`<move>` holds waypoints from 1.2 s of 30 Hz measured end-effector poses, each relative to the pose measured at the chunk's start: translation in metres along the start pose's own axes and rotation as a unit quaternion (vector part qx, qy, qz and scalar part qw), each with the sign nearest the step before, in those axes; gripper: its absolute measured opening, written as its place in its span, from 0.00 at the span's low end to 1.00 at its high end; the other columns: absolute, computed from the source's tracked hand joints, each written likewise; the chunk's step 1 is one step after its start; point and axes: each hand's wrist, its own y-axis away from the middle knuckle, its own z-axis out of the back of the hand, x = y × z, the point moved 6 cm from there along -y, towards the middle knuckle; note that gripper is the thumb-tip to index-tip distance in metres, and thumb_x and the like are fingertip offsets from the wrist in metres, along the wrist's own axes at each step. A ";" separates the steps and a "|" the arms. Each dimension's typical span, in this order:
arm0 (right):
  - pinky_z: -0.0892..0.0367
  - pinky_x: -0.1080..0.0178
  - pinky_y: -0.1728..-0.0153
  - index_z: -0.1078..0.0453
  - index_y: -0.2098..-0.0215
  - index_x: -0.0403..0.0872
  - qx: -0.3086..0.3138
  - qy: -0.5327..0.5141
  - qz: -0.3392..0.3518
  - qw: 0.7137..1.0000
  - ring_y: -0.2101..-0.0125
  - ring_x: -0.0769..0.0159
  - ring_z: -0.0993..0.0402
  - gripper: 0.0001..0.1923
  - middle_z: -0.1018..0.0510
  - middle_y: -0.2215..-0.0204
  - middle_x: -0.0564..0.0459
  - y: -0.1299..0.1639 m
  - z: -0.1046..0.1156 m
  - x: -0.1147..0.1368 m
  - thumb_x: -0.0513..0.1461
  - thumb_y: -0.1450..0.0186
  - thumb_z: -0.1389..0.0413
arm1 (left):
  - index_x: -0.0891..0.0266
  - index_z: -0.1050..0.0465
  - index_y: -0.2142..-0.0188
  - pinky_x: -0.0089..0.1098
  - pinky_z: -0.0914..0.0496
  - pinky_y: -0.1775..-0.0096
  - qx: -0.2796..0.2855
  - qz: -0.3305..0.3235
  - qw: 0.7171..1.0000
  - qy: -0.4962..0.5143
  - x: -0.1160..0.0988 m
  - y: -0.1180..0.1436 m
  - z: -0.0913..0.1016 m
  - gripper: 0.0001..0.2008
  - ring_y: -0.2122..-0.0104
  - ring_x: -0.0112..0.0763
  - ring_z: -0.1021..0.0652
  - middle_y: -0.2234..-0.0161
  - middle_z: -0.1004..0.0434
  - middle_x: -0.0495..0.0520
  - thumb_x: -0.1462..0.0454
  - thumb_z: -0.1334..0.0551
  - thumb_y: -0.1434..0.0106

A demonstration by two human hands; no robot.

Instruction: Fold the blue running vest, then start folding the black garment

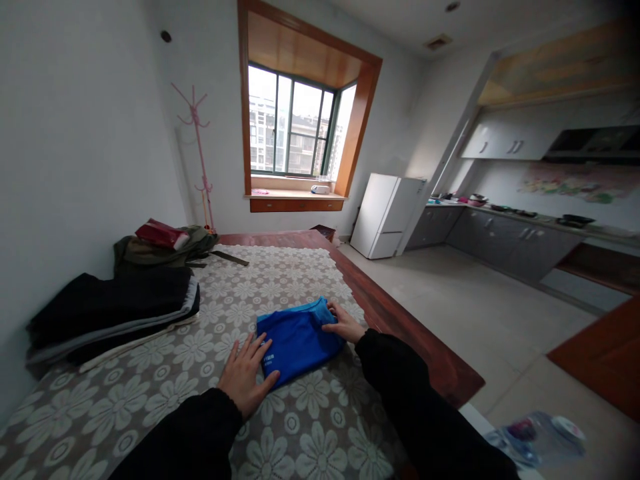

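Note:
A folded blue shirt point(300, 343) with small white print and a lighter blue edge lies on the flower-patterned tablecloth point(320, 460). Fingers spread, my left hand point(246, 375) rests on its left edge beside the print. My right hand point(345, 323) is closed at its upper right corner, the thumb on the cloth and the fingers curled by the light blue edge. Part of that corner is hidden by the fingers.
A stack of folded dark clothes point(115, 303) is at the left against the wall, with a green bag point(150, 257) and a red packet point(161, 233) behind it. A clear plastic bottle point(540, 437) stands at the lower right, near the dark wooden table edge point(420, 350).

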 end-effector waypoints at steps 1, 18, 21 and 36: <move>0.27 0.54 0.53 0.38 0.41 0.51 0.002 -0.026 0.003 1.000 0.56 0.55 0.24 0.32 0.25 0.53 0.49 0.001 0.001 0.001 0.40 0.44 0.38 | 0.58 0.36 0.33 0.65 0.50 0.33 0.002 0.003 1.000 0.000 0.000 0.000 0.000 0.31 0.31 0.56 0.43 0.31 0.40 0.59 0.50 0.40 0.31; 0.25 0.50 0.52 0.22 0.48 0.51 0.048 -0.156 -0.071 0.984 0.58 0.53 0.22 0.30 0.18 0.57 0.52 0.005 0.009 -0.015 0.42 0.51 0.34 | 0.62 0.37 0.32 0.65 0.50 0.32 0.018 -0.003 0.999 -0.026 -0.001 -0.003 0.000 0.32 0.31 0.54 0.43 0.30 0.42 0.59 0.49 0.43 0.30; 0.29 0.49 0.45 0.20 0.49 0.53 0.060 -0.101 -0.054 0.992 0.53 0.51 0.22 0.29 0.17 0.55 0.53 0.001 0.010 -0.014 0.40 0.50 0.34 | 0.63 0.37 0.31 0.65 0.51 0.32 0.037 0.010 0.999 -0.030 -0.001 -0.004 0.000 0.33 0.30 0.53 0.44 0.30 0.44 0.59 0.49 0.44 0.30; 0.34 0.54 0.38 0.22 0.43 0.47 -0.027 0.226 -0.043 0.973 0.42 0.48 0.27 0.35 0.24 0.40 0.48 -0.077 0.152 -0.050 0.30 0.50 0.43 | 0.62 0.41 0.29 0.60 0.49 0.32 0.055 0.013 0.995 -0.084 0.003 -0.001 -0.007 0.32 0.29 0.47 0.48 0.27 0.56 0.56 0.50 0.49 0.27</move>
